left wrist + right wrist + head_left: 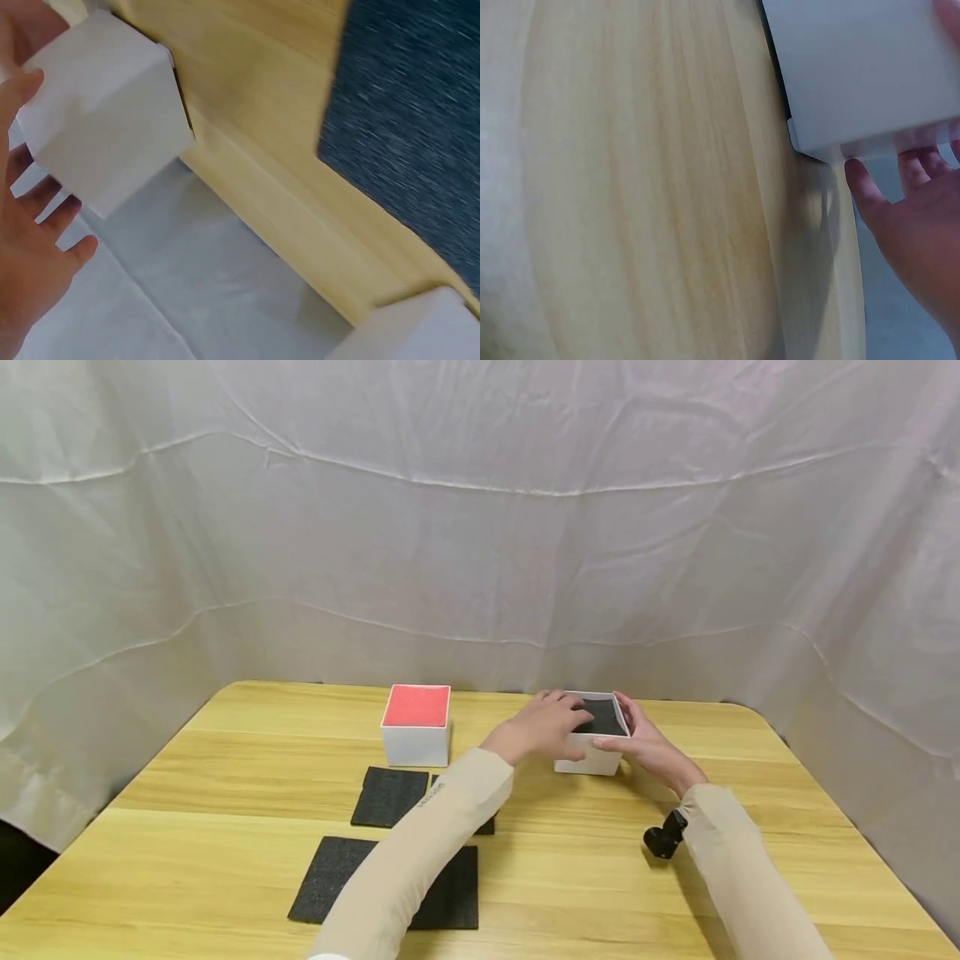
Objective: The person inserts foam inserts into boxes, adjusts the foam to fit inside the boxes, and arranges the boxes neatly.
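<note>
A small white open box (592, 762) stands on the wooden table (225, 760) right of centre, with a black foam pad (603, 718) lying inside it. My left hand (551, 725) grips the box's left wall, fingers over the rim onto the foam and thumb on the outside. My right hand (643, 742) holds the right wall, thumb on the front rim. In the left wrist view the white box (105, 127) sits between the thumb and fingers of the left hand (30, 255). The right wrist view shows the box (862, 67) with the right hand (915, 225) against its side.
A white box with a red top (416, 722) stands left of the open box. Three black foam pads lie nearer me: one (388, 796) behind, a larger one (337, 877) in front, and one (487, 825) mostly hidden by my left sleeve. White cloth (480, 527) hangs around the table.
</note>
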